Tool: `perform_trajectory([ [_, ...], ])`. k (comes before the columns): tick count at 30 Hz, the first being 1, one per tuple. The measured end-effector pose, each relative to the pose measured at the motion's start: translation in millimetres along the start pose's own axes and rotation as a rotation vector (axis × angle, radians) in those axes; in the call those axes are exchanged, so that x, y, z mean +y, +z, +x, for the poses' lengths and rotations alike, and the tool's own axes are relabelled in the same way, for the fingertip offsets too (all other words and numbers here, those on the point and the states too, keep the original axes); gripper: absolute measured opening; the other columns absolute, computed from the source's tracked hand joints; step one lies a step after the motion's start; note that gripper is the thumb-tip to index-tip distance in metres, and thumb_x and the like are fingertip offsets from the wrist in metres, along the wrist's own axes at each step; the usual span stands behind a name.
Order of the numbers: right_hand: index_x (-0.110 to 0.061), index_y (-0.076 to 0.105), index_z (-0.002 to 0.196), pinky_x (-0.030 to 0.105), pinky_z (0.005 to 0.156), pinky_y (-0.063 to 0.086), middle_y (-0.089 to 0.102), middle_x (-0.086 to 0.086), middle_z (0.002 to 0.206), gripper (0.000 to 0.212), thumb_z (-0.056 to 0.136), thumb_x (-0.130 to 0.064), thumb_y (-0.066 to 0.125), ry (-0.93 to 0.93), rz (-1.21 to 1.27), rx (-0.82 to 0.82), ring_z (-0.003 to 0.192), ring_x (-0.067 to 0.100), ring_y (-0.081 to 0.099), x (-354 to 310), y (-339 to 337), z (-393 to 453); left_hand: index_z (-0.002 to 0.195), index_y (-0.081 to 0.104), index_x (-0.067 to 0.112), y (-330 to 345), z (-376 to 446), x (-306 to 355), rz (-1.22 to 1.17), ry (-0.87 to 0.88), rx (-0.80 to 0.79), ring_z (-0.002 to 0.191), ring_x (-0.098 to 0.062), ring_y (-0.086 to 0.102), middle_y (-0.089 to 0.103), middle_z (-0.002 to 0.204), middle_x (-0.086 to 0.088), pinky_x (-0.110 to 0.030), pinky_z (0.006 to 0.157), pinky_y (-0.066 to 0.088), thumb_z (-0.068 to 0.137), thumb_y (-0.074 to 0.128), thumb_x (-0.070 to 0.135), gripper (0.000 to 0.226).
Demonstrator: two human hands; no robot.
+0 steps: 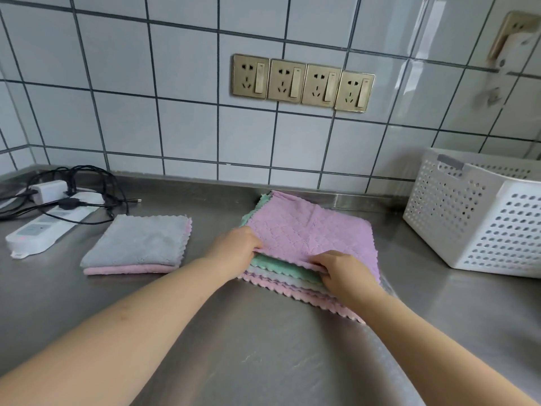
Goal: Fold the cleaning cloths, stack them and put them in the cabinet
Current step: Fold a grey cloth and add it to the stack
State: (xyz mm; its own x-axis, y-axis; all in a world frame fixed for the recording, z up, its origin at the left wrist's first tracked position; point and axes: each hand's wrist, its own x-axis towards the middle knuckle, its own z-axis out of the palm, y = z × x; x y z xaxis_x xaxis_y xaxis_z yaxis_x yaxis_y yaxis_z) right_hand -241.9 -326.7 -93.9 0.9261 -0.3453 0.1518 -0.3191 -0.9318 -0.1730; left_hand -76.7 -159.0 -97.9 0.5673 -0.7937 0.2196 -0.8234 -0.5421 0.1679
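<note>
Two bare forearms reach forward from the lower edge of the view and draw closer together toward the hands. The left hand [238,247] lies knuckles up, its fingers curled and tucked out of sight, pinching a fabric edge. The right hand [341,269] sits just beside it, nearer the body, fingers bent and gripping the same edge

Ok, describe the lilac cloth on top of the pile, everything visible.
The lilac cloth is a soft, plush-looking square with a quilted diamond pattern, fold creases and zigzag-cut edges. It lies spread flat atop the pile of unfolded cloths, directly over a green one, on the steel counter near the tiled wall. The left hand and right hand pinch its near edge, lifting it slightly.
</note>
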Motion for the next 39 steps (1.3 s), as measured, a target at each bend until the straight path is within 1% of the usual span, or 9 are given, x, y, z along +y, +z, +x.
perform_trajectory([
  [6,-0.024,0.061,0.108,0.030,0.067,0.043,0.066,-0.003,0.108,0.034,0.086,-0.006,0.043,0.152,-0.114,0.196,0.093,0.028,0.059,14,-22,-13,0.114,0.066,0.013,-24,-1,-15,-0.073,0.025,0.252,0.115,-0.026,0.053,0.063,0.121,-0.004,-0.039,0.094,0.045,0.083,0.045,-0.010,0.044],
  [11,-0.025,0.063,0.117,0.033,0.071,0.048,0.070,-0.003,0.108,0.032,0.091,-0.011,0.050,0.037,0.032,0.416,0.095,0.029,0.063,-4,-62,-37,0.109,0.064,0.015,-72,-31,-7,-0.074,0.085,0.347,0.101,-0.026,0.058,0.064,0.108,0.000,-0.033,0.079,0.044,0.082,0.044,-0.006,0.039],
  [16,-0.022,0.065,0.109,0.029,0.076,0.046,0.070,-0.006,0.101,0.025,0.090,-0.013,0.050,-0.036,0.093,0.147,0.091,0.020,0.062,-14,-72,-85,0.120,0.059,0.021,-88,-101,-6,-0.110,0.095,0.067,0.103,-0.006,0.052,0.058,0.117,0.010,-0.018,0.079,0.034,0.094,0.043,0.010,0.032],
  [20,-0.031,0.060,0.084,0.018,0.060,0.037,0.059,-0.011,0.075,0.017,0.093,-0.023,0.050,-0.093,0.078,-0.113,0.067,0.008,0.050,-27,-72,-122,0.118,0.060,0.026,-85,-155,-1,-0.165,0.077,-0.130,0.093,0.012,0.049,0.054,0.105,0.026,-0.003,0.080,0.035,0.096,0.044,0.017,0.028],
  [23,-0.027,0.035,0.059,0.023,0.051,0.028,0.040,-0.004,0.056,0.037,0.092,-0.023,0.049,-0.105,0.043,-0.162,0.053,0.009,0.035,-36,-72,-139,0.116,0.060,0.029,-82,-181,5,-0.231,0.027,-0.230,0.103,0.000,0.056,0.057,0.107,0.022,-0.018,0.091,0.043,0.096,0.047,0.023,0.026],
  [27,-0.017,0.031,0.063,0.029,0.055,0.024,0.036,-0.005,0.062,0.037,0.092,-0.028,0.052,-0.079,0.041,-0.301,0.057,0.011,0.029,-45,-70,-156,0.098,0.058,0.038,-85,-209,7,-0.304,0.028,-0.419,0.091,-0.001,0.056,0.061,0.103,0.016,-0.022,0.087,0.044,0.092,0.051,0.034,0.010],
  [32,-0.027,0.056,0.086,0.020,0.071,0.038,0.051,-0.017,0.080,0.017,0.091,-0.043,0.054,-0.046,0.059,-0.594,0.073,0.004,0.048,-52,-75,-168,0.098,0.062,0.009,-90,-231,0,-0.479,-0.130,-0.689,0.073,-0.011,0.052,0.057,0.085,-0.001,-0.027,0.068,0.046,0.079,0.055,0.045,0.041],
  [35,-0.020,0.060,0.100,0.025,0.080,0.042,0.059,-0.010,0.093,0.025,0.092,-0.042,0.052,-0.002,0.001,-0.581,0.083,0.009,0.053,-44,-72,-165,0.090,0.062,0.013,-91,-234,-2,-0.457,-0.157,-0.624,0.074,-0.011,0.053,0.058,0.083,0.002,-0.026,0.067,0.041,0.081,0.055,0.042,0.031],
  [39,-0.015,0.060,0.089,0.020,0.062,0.044,0.059,-0.004,0.083,0.023,0.093,-0.036,0.052,0.147,0.126,-0.368,0.069,0.009,0.053,-32,-67,-152,0.104,0.060,0.016,-83,-224,-3,-0.468,-0.203,-0.298,0.070,-0.007,0.050,0.056,0.081,0.008,-0.021,0.065,0.037,0.090,0.058,0.029,0.019],
])
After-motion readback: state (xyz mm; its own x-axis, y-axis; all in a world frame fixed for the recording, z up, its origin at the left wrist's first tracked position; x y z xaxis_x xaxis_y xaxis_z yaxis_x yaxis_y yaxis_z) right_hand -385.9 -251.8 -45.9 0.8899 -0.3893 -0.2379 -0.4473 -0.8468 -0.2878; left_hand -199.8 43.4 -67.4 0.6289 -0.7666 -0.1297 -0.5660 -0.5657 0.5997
